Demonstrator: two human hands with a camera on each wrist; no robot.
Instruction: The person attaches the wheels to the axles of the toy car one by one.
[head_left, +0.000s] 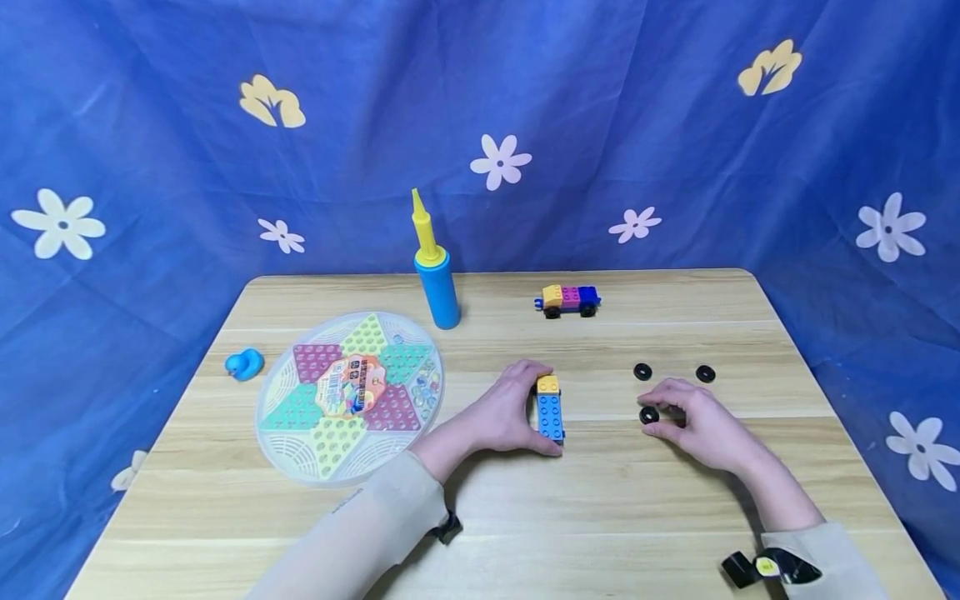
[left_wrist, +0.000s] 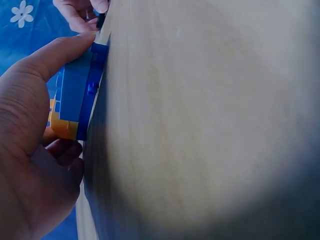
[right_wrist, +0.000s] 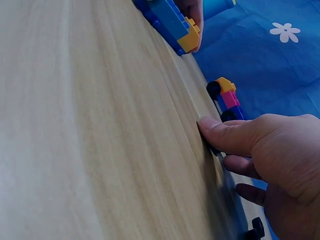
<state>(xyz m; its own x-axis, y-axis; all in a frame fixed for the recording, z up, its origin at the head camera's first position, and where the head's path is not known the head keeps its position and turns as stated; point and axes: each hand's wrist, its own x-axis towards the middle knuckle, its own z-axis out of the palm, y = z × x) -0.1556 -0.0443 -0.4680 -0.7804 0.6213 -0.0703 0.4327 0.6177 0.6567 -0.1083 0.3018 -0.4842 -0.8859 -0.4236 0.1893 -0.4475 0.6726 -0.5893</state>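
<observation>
Mid wheel-fitting, looks like: left hand gripping blue brick block on the surface, right hand pinching black wheel beside it. Next probably needs lining wheel up with block's side.

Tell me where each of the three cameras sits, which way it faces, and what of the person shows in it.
Head: above the table, looking forward and down; both sleeves, left hand gripping the blue block car, right hand pinching a black wheel.
Left wrist: low beside the left hand, facing the block car along the tabletop.
Right wrist: low beside the right hand, facing across the table.
Both wrist views share the block car.
</observation>
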